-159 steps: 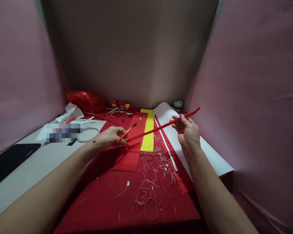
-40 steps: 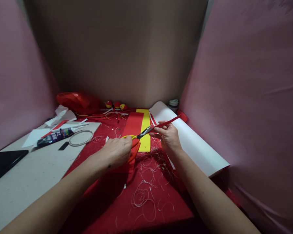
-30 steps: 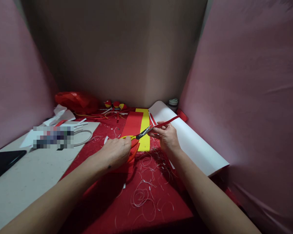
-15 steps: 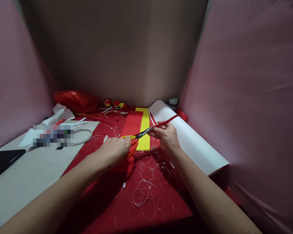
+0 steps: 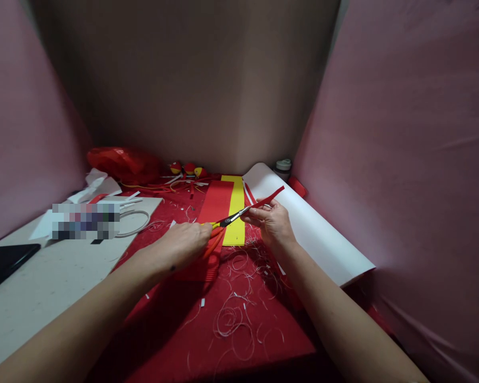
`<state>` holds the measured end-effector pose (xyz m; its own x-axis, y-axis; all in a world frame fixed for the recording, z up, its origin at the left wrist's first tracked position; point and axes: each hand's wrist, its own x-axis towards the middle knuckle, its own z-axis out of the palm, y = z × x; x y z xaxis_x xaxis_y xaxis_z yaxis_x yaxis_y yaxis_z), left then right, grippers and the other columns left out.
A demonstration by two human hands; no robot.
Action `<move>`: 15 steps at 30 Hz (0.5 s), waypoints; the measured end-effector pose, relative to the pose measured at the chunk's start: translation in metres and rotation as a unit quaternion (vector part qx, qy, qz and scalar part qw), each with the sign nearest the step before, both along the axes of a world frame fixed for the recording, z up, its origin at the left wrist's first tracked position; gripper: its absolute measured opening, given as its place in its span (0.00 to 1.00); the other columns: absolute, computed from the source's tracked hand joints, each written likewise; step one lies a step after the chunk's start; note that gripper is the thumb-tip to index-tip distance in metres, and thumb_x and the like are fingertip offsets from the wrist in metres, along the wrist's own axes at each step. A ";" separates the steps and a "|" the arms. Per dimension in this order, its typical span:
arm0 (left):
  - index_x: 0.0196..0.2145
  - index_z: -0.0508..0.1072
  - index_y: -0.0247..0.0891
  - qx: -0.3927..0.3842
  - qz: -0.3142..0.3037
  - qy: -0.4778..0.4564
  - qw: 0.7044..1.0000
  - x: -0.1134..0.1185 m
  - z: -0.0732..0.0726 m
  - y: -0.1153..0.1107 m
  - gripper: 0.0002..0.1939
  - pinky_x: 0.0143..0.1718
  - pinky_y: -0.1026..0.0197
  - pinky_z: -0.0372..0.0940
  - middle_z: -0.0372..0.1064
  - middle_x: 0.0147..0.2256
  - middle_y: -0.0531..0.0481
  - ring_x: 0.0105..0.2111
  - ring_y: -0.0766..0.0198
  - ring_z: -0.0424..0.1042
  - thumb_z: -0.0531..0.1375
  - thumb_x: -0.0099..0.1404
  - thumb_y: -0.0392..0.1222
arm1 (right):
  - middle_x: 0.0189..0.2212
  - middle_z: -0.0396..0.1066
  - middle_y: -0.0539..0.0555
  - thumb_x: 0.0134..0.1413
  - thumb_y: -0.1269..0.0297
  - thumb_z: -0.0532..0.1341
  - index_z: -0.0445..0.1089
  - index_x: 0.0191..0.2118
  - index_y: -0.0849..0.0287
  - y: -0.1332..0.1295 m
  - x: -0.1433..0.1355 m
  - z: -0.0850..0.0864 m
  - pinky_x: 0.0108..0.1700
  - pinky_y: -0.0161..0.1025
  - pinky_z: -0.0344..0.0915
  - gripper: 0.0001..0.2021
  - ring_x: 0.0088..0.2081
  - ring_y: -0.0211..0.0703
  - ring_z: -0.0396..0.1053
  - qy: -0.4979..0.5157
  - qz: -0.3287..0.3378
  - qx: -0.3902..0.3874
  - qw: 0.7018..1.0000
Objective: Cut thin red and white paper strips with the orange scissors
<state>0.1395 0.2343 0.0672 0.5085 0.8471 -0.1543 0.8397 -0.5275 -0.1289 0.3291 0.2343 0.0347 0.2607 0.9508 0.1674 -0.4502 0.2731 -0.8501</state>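
My left hand (image 5: 190,240) is closed round the yellow and orange handles of a pair of scissors (image 5: 229,219). The blades point right and up, towards my other hand, with their tips at its fingers. In a pinch, my right hand (image 5: 274,222) holds a narrow red strip (image 5: 272,196) whose free end slants up to the right. The strip runs along the scissor blades. Under the scissors lie a red ribbed sheet (image 5: 216,202) and a yellow sheet (image 5: 234,231), the red one partly covering the yellow.
Curly thread scraps (image 5: 231,322) litter the red cloth (image 5: 163,335). A large white sheet (image 5: 323,236) lies at right, with a lidded bottle (image 5: 283,168) behind it. At the back are a red plastic bag (image 5: 123,164) and small red-yellow ornaments (image 5: 189,169). A dark device (image 5: 10,263) rests on the pale board (image 5: 75,287).
The red strip's free end has shifted slightly left and looks shorter beyond my right fingers. My left hand and the scissors have moved a little left.
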 end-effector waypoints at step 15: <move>0.38 0.66 0.35 -0.009 0.004 0.002 1.000 0.004 0.000 -0.005 0.18 0.29 0.54 0.61 0.72 0.31 0.38 0.31 0.52 0.72 0.39 0.65 0.42 | 0.22 0.71 0.48 0.33 0.77 0.66 0.60 0.32 0.59 -0.004 -0.006 0.002 0.30 0.42 0.73 0.17 0.25 0.42 0.73 0.012 0.041 0.016 0.999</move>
